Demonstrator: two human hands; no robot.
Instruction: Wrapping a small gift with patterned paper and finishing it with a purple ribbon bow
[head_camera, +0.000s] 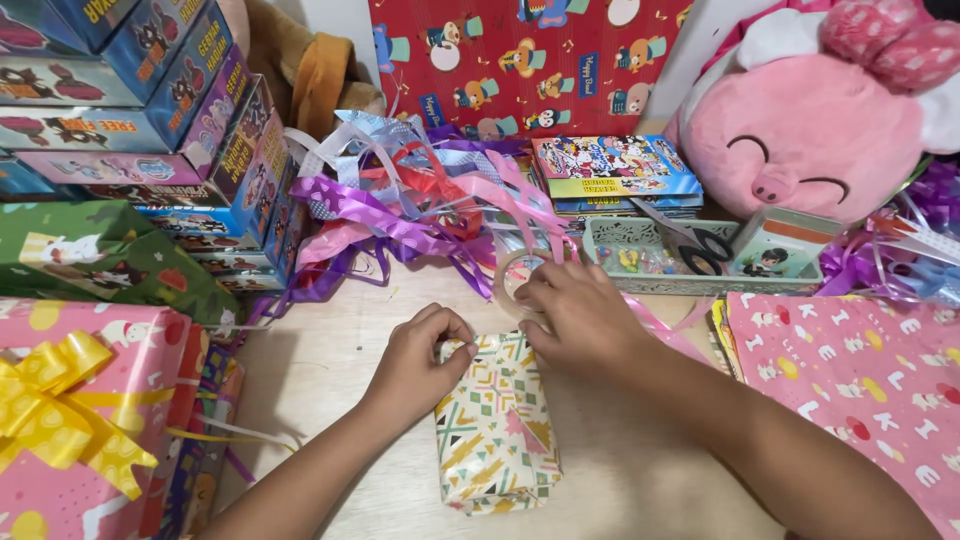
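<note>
A small parcel (495, 430) wrapped in cream paper with coloured geometric shapes lies on the wooden table in front of me. My left hand (418, 358) pinches the paper at the parcel's far left corner. My right hand (578, 318) presses on the far right end of the parcel. Its fingers are also curled round a roll of clear tape (517, 272) that stands just behind the parcel.
A tangle of purple, pink and red ribbons (400, 210) lies behind. Stacked gift boxes (180, 130) stand at the left. A pink wrapped gift with a yellow bow (60, 410) sits near left. At the right are pink wrapping paper (850, 370), a tray with scissors (700, 250) and a pink plush toy (810, 120).
</note>
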